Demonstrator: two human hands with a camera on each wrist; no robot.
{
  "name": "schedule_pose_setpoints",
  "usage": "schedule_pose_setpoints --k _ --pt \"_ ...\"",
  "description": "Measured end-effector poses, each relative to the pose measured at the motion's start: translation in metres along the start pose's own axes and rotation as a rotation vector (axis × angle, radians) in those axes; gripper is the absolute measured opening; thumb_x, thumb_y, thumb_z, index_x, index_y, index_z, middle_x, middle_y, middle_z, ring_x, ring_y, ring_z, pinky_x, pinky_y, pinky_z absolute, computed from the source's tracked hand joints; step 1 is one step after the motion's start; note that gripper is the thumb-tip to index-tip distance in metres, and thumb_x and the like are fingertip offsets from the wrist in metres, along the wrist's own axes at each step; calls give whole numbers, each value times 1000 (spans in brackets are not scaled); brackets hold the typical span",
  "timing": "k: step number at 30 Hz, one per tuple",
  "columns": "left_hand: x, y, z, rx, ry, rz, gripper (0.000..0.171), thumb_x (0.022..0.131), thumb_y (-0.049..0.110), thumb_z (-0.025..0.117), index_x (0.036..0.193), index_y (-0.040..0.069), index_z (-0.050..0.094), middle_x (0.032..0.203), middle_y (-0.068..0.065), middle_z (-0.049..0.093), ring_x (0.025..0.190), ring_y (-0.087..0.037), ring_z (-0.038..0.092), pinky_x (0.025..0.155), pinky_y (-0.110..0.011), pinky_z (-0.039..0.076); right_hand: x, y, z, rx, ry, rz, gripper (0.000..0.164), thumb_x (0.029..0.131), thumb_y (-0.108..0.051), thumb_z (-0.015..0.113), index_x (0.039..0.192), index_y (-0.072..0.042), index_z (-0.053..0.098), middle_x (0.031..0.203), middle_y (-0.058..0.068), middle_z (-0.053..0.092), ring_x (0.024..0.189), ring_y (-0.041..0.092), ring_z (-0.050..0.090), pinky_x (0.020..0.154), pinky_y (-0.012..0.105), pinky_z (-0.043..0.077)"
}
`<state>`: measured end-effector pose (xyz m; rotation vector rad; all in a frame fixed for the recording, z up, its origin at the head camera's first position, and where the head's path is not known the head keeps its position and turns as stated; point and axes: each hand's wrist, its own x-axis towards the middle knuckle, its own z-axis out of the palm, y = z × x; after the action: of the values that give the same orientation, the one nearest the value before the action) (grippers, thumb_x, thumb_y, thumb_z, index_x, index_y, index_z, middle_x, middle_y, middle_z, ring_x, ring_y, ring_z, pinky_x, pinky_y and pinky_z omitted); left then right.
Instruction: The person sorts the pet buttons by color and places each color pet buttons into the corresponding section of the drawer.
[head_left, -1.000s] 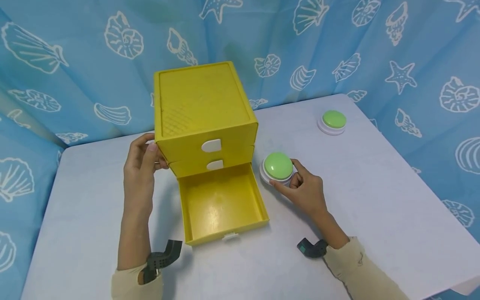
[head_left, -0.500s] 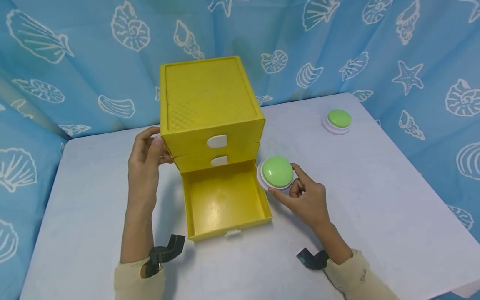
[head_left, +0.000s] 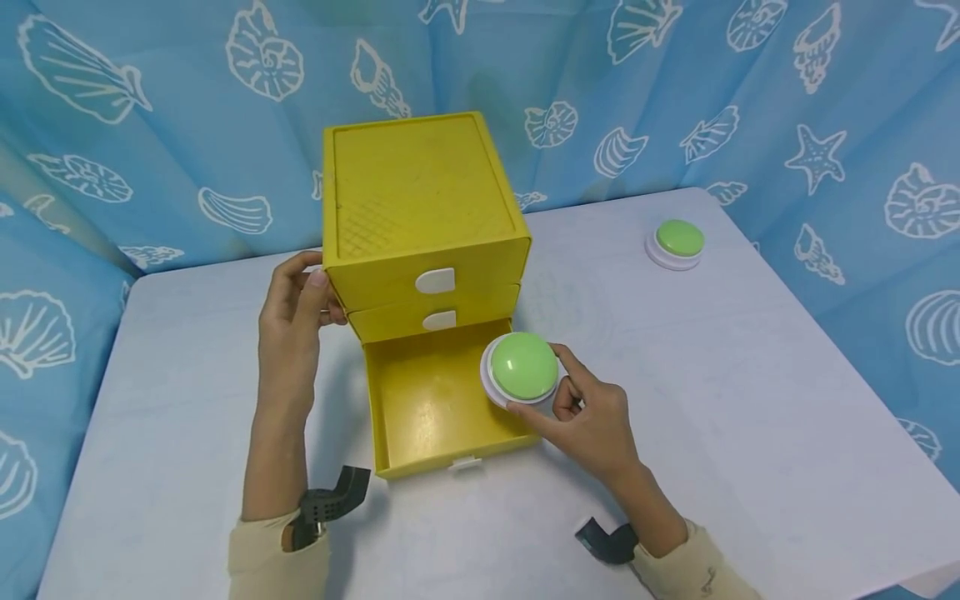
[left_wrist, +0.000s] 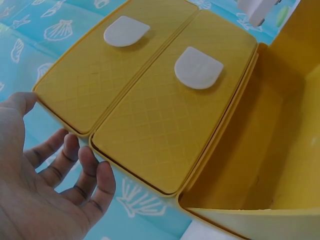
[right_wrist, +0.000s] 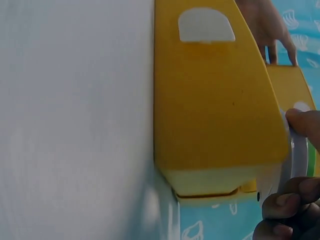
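My right hand (head_left: pixel 588 417) pinches a round push button by its white base, thumb in front and index finger behind. The button's green dome (head_left: pixel 524 366) faces up, over the right side of the pulled-out bottom drawer (head_left: pixel 427 417). In the right wrist view, the white base (right_wrist: pixel 299 155) is between thumb and fingers beside the drawer front (right_wrist: pixel 215 110). My left hand (head_left: pixel 292 317) rests against the left side of the yellow drawer cabinet (head_left: pixel 423 192). Its thumb touches the front corner, and its fingers (left_wrist: pixel 65 155) are loosely bent at the edge.
Another green-domed button (head_left: pixel 678 239) stands on the white-covered table (head_left: pixel 750 400) at the back right. The two upper drawers, with white tabs (head_left: pixel 436 281), are closed. A blue shell-print curtain (head_left: pixel 570 50) hangs close behind the cabinet.
My right hand has lifted the button from beside the cabinet and carried it left over the drawer. My left hand keeps its place on the cabinet. The head view has shifted slightly.
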<state>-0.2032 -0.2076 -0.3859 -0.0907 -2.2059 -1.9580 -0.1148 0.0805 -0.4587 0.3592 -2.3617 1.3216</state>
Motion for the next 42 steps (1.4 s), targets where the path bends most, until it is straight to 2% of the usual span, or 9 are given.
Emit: schedule_pose_setpoints --k 4,11,16,22,29,32,38,42 --pt "0 0 -1 -16 0 -5 40 91 43 52 125 22 50 103 -11 53 85 -28 50 75 -30 48 1 -18 3 31 -24 -7 65 60 -14 85 117 -1 56 50 1 42 47 8 37 44 18 32" --pt "2 0 -1 1 -1 -4 39 91 44 51 124 22 50 101 -10 53 84 -28 49 75 -31 47 0 -30 13 64 -22 -43 66 59 -15 86 116 -2 57 50 -1 42 46 6 36 42 19 33" --pt "2 0 0 6 -1 1 39 91 44 51 124 23 50 99 -10 51 84 -28 50 76 -31 48 -2 -27 21 87 -5 -83 67 59 -20 86 117 -5 57 52 -6 40 46 4 36 43 17 33" --pt "1 3 0 18 3 -10 39 91 45 50 124 24 50 99 -9 51 85 -28 50 76 -32 47 -8 -19 40 127 -35 -119 69 62 -30 85 121 -10 54 54 -11 41 46 0 36 44 13 34" --pt "-4 11 2 36 1 -12 39 91 45 50 124 24 49 99 -9 51 85 -28 50 77 -32 47 -9 -31 54 57 -100 -59 63 65 -44 80 119 -24 53 53 -13 37 46 -1 36 43 12 31" --pt "-8 19 4 34 -1 -8 39 92 44 49 124 21 49 98 -9 50 85 -29 49 77 -32 47 -8 -35 56 44 -114 -52 64 66 -47 78 120 -25 52 52 -13 37 45 -2 35 42 11 30" --pt "-8 21 5 37 -3 2 38 93 43 48 123 19 49 97 -8 49 84 -29 48 77 -32 46 -8 -40 61 49 -147 -21 67 66 -49 77 123 -27 50 52 -12 36 44 -1 33 39 14 29" --pt "-8 22 4 36 -4 15 38 93 42 48 123 19 49 97 -9 49 84 -30 48 77 -32 47 -6 -44 66 -77 -227 12 75 67 -60 70 128 -24 46 54 -14 37 46 0 35 41 16 31"
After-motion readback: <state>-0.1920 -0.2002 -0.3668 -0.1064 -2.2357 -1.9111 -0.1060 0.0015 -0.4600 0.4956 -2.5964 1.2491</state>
